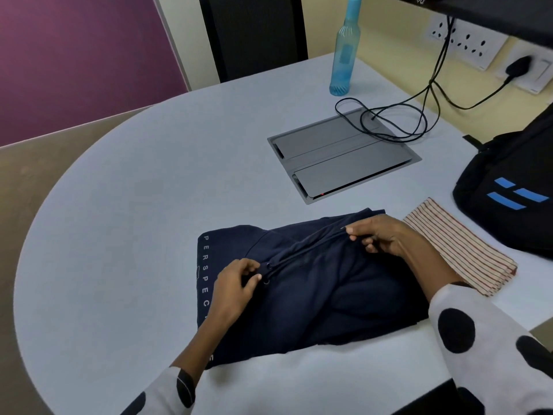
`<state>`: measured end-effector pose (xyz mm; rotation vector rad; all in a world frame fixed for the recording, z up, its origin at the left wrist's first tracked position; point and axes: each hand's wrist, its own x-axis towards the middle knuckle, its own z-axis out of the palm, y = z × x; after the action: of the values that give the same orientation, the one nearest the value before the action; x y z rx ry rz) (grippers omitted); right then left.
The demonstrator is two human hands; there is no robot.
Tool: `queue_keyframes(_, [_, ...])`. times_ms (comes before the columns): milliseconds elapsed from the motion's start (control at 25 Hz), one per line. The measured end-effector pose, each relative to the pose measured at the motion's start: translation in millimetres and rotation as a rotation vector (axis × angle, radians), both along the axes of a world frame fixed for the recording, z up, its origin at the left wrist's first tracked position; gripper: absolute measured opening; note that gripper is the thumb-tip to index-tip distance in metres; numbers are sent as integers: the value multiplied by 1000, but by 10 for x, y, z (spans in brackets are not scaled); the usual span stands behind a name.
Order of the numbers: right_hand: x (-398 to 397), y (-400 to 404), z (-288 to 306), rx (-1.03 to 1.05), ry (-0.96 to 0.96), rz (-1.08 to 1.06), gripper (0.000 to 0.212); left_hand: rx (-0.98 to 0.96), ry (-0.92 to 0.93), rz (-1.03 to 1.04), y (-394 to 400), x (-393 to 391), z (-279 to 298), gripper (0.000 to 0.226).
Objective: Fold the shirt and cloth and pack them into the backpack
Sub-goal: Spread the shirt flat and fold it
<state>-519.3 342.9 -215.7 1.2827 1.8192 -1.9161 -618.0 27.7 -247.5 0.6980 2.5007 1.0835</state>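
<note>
Seen from the head camera, a person in white sleeves with black dots worked over a navy shirt lying part-folded on the pale round bench, at about 6 o'clock in the frame. The left hand pinched a raised fold of the shirt near its buttons, fingers curled round the fabric, while the right hand gripped the same ridge of cloth at its far end, the fold stretched between the two hands. White lettering ran down the shirt's left edge. Just beside the shirt at 3 o'clock lay a striped cloth, folded flat, its near end partly hidden behind the right forearm. A black backpack with blue bars on its front stood on the bench at the frame's right edge, close to the striped cloth at 2 o'clock from the shirt. At 12 o'clock from the shirt a grey hatch sat flush in the bench, with black cables looped across its far corner. A blue bottle stood upright beyond it, near the wall sockets at 1 o'clock.
</note>
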Motion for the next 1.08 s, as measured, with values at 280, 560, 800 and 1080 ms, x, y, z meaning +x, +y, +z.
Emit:
queue_keyframes(280, [-15, 91, -301, 495, -17, -172, 19, -151, 162, -113, -85, -93, -195, 13])
queue_keyframes(560, [313, -1374, -954, 1327, 103, 596, 68, -315, 485, -458, 143, 85, -332, 96])
queue_keyframes(800, [784, -881, -1030, 1442, -208, 656, 99, -555, 468, -507, -30, 137, -613, 121])
queue_keyframes(1080, [567, -358, -935, 1347, -309, 727, 94, -487, 471, -429, -100, 223, -611, 103])
